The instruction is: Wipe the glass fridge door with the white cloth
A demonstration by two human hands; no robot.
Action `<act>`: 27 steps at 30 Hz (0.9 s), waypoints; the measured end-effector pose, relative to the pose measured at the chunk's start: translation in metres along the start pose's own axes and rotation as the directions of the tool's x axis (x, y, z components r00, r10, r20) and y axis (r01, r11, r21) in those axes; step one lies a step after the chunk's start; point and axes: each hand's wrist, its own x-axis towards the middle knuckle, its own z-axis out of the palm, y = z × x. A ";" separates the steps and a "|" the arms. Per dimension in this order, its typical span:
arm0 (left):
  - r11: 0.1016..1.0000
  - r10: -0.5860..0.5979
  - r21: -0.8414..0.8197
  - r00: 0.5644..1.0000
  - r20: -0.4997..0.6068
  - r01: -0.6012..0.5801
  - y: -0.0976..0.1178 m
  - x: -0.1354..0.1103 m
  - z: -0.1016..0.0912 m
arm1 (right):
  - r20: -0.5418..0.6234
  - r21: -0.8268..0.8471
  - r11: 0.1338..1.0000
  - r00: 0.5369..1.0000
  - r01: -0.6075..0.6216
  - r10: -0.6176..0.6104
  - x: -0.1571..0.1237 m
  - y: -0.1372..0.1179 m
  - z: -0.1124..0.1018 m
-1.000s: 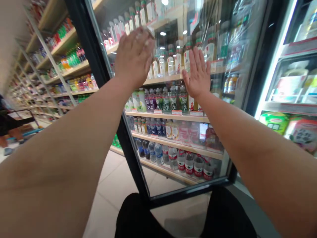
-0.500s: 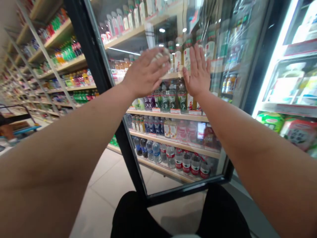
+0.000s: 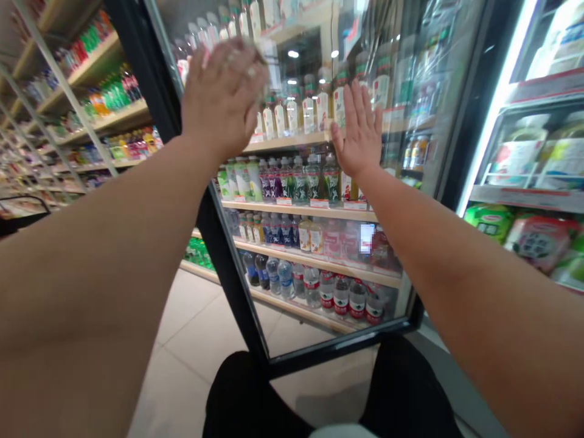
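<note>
On the upper part of a black-framed glass door point(image 3: 344, 347), both of the person's hands are raised, arms extended forward from either side of the view. Left hand point(image 3: 221, 100): high, near the left upright of the frame point(image 3: 216, 243); back of hand toward the camera; fingers bent over and grasping a pale crumpled wad point(image 3: 256, 53). The wad shows at the fingertips, over the upper left of the pane point(image 3: 298, 64); hand and wad blurred, material cannot be told. Whether the wad touches the glass at every point cannot be told either. Right hand point(image 3: 358, 131): right of the left hand and well apart from it; palm laid flat against the pane, fingers released, straight and close together, pointing up, thumb slightly spread; it grasps no object.

Through the glass: wooden shelves point(image 3: 314, 211) with rows of upright bottles point(image 3: 312, 182), several with green caps; bottles with red labels on the lowest tier, at right. Lights reflect in the pane.

Below: pale tiled floor point(image 3: 182, 340); two dark-clothed knees point(image 3: 235, 389) near the lower corners of the frame. Right edge: lit cooler point(image 3: 524, 194) with packaged goods. Left edge: long stocked racks point(image 3: 95, 61), partly blurred.
</note>
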 end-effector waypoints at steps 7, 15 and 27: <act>0.885 0.443 -0.250 0.874 0.198 -0.392 0.002 0.001 0.002 | 0.020 0.032 0.999 1.000 -0.009 0.008 0.000 -0.001 -0.001; 0.974 0.189 -0.137 0.981 0.041 -0.182 0.014 0.001 0.012 | 0.025 0.026 0.999 0.999 -0.020 0.020 0.000 0.000 -0.002; 0.952 0.237 -0.228 0.964 0.116 -0.207 0.025 0.003 0.015 | 0.077 -0.137 0.990 0.997 -0.012 0.023 0.001 -0.006 -0.010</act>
